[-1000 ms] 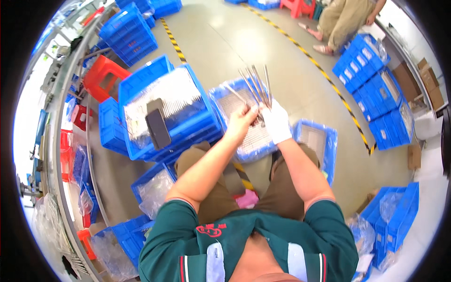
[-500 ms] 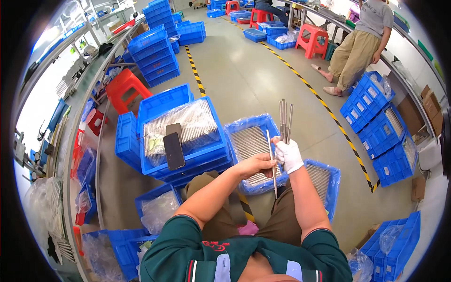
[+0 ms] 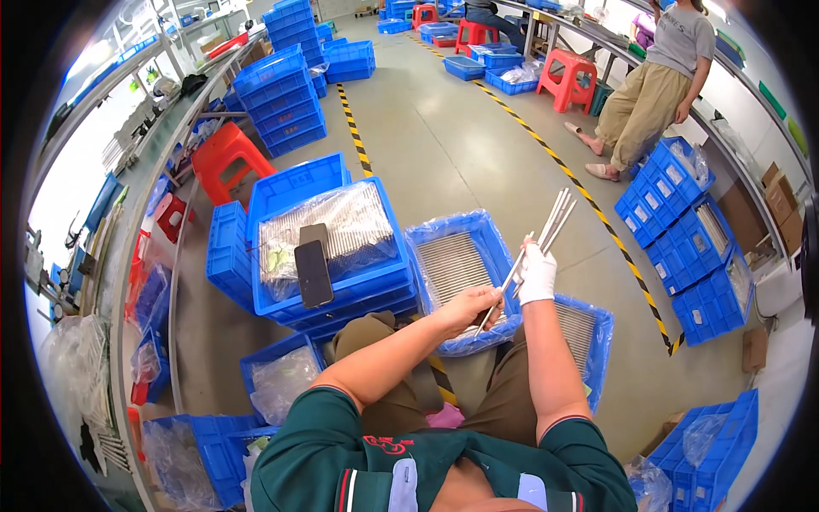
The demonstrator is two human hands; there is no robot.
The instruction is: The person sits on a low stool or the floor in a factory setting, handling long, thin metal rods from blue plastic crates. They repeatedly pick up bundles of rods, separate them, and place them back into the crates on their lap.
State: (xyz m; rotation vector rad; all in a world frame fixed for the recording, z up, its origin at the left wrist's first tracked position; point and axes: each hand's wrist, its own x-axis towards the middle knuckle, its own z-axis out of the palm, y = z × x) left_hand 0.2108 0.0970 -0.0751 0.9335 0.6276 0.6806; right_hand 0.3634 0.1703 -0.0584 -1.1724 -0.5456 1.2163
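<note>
While I sit over the blue plastic-lined crate [image 3: 461,273] of thin metal rods, my right hand [image 3: 537,275], in a white glove, closes its grip around a bundle of long rods [image 3: 553,224] that fans upward and away from me, just right of that crate. My left hand [image 3: 471,305], bare, hovers over the crate's near edge with its grip pinched on a single rod [image 3: 503,294], which slants up from my fingertips toward the gloved hand; whether its upper end touches the bundle I cannot quite tell, since the view is small there.

Left of the crate, touching it, stands a stack of blue crates whose top one [image 3: 328,247] is covered in clear plastic film, with a dark phone [image 3: 312,273] lying on the film. Right of the crate and nearer to me, a second lined crate [image 3: 589,337] holds more rods, partly hidden by my right forearm. Beyond the crate, across the grey floor [image 3: 452,145] with its yellow-and-black striped line, another person [image 3: 653,85] stands by a long desk [image 3: 734,128]. Far left of the crate, a red stool [image 3: 223,154] stands beside more stacked blue crates [image 3: 281,102].
</note>
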